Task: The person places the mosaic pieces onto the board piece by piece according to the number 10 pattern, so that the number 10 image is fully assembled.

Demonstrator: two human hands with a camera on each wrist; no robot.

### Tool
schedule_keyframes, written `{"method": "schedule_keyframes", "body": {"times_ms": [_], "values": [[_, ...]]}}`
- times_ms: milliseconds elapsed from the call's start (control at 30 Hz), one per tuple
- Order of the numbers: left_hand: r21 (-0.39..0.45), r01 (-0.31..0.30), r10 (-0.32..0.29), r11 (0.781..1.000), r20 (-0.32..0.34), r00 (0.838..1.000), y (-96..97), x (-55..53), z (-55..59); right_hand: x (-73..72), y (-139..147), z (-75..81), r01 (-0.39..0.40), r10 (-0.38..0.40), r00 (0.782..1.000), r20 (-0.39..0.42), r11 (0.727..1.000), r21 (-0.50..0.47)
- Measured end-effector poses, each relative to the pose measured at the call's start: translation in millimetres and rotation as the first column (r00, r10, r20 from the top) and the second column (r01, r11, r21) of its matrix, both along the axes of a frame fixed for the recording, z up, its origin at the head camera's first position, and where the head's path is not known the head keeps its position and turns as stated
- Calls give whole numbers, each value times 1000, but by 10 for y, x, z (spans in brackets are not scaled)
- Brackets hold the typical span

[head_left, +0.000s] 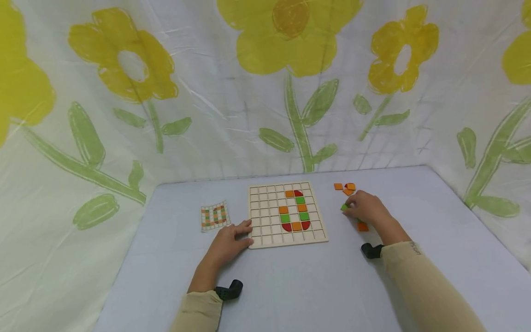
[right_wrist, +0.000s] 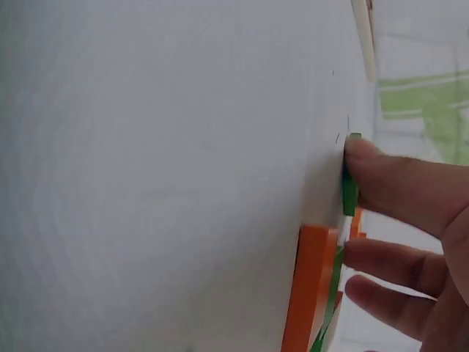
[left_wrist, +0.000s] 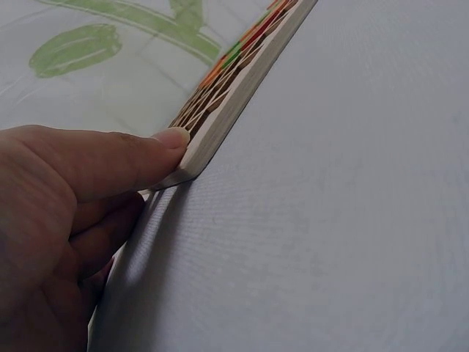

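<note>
A square wooden grid board [head_left: 259,230] lies on the table, with orange, green and red tiles set in some of its cells. My left hand [head_left: 227,242] rests at the board's near left corner. Its thumb [left_wrist: 157,158] lies on the rim, the other fingers spread along the left side. To the right of the board, my right hand [head_left: 367,210] pinches a green tile [head_left: 344,207] close over the table. The thumb covers part of this green tile [right_wrist: 350,191] in the right wrist view. An orange tile [head_left: 362,226] lies just below that hand.
A small pattern card [head_left: 215,216] with a printed coloured grid lies left of the board. Several loose tiles, among them an orange tile [head_left: 338,186], sit beyond the right hand. A white curtain [head_left: 199,115] with yellow flowers stands behind the table [head_left: 290,286].
</note>
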State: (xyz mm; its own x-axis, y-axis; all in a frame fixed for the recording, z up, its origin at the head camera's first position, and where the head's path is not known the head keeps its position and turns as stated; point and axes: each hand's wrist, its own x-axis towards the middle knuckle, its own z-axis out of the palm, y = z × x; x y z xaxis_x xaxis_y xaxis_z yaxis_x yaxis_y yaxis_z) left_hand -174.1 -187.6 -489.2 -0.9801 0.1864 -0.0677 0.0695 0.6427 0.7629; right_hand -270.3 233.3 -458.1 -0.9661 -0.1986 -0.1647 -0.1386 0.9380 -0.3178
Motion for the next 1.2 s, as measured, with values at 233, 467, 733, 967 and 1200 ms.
{"method": "schedule_keyframes", "body": {"times_ms": [233,467,733,967,1200], "values": [[-8,-1,1,1000,-8,1000,-2,5,7,-12,-52,0,-66,68,997,-25,995,70],[-15,1,-1,1000,-16,1000,6,-7,7,-69,-53,12,-84,88,995,-41,991,106],[-10,9,-10,1000,-21,1000,-13,-12,-3,-135,-494,150,-161,164,985,-55,985,66],[9,18,-17,1000,-27,999,-21,-11,0,-155,-1199,211,-288,290,955,-63,957,44],[-8,30,-30,1000,-36,999,-16,6,3,-240,-1630,105,-367,374,926,-55,924,104]]}}
